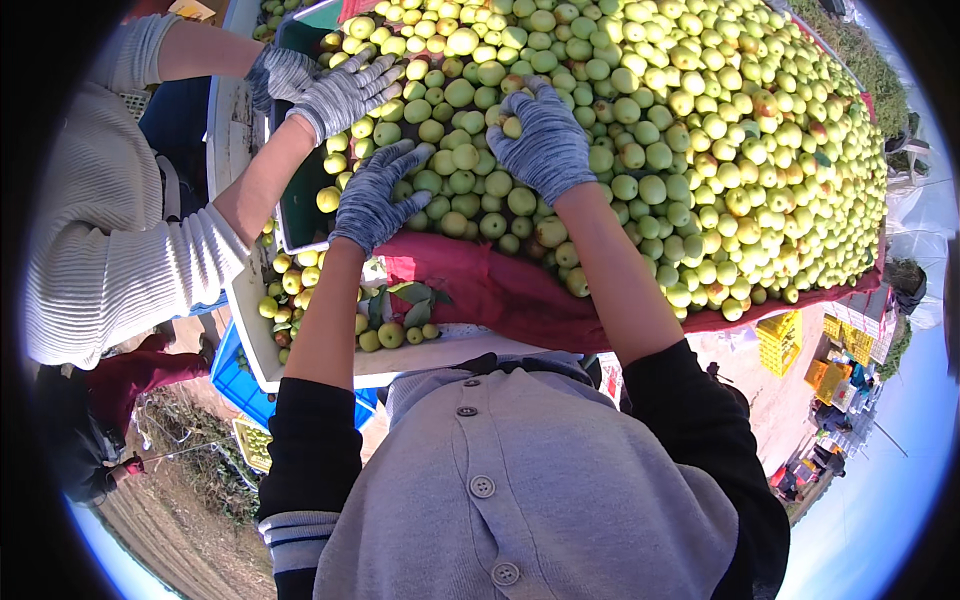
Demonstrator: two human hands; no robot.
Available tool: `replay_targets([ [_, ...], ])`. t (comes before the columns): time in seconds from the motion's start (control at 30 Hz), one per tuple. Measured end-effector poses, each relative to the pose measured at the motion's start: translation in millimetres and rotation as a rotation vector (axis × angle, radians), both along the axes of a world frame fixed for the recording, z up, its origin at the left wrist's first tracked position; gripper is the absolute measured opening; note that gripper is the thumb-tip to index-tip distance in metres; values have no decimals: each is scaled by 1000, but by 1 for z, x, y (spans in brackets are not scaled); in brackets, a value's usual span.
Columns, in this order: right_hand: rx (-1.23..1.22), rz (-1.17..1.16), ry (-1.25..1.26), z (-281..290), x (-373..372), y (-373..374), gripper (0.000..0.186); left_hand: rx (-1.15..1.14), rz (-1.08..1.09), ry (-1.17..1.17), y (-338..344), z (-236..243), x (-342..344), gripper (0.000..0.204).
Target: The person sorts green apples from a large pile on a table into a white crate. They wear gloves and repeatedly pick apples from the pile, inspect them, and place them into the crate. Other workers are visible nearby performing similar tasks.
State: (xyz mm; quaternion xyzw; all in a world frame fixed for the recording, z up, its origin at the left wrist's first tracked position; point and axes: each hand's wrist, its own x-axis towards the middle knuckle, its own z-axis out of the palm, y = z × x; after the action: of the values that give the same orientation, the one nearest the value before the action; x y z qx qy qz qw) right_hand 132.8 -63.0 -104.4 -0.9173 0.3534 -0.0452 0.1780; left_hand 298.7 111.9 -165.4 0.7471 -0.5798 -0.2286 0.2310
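Observation:
A big heap of small round yellow-green fruit (720, 180) that look like jujubes, some with brown patches, spreads over a dark red cloth (480, 285). My left hand (375, 200), in a grey knitted glove, lies on the heap's near left edge with its fingers apart. To its right and a bit farther off, my right hand (545, 145), gloved alike, curls its fingers around a jujube (512, 127) that shows beside the thumb. Its fingertips are partly hidden among the fruit. Between my hands lie several loose jujubes (465, 157).
At the left, a co-worker's gloved hands (340, 95) reach to the heap beside a green crate (292, 200). A white trough (440, 352) holding jujubes and leaves runs along the near side. Yellow crates (780, 342) stand on the ground at right; a blue crate (232, 375) is lower left.

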Motion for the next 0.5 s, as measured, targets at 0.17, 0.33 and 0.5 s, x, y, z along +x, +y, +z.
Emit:
replay_targets([
  [0.17,35,90,257,-1,12,2,46,6,55,-43,1,-5,1,58],
  [0.33,236,274,230,14,8,14,35,56,68,-6,0,-4,1,60],
  [0.5,-40,-33,146,27,18,-71,29,46,105,-18,0,-3,1,60],
])
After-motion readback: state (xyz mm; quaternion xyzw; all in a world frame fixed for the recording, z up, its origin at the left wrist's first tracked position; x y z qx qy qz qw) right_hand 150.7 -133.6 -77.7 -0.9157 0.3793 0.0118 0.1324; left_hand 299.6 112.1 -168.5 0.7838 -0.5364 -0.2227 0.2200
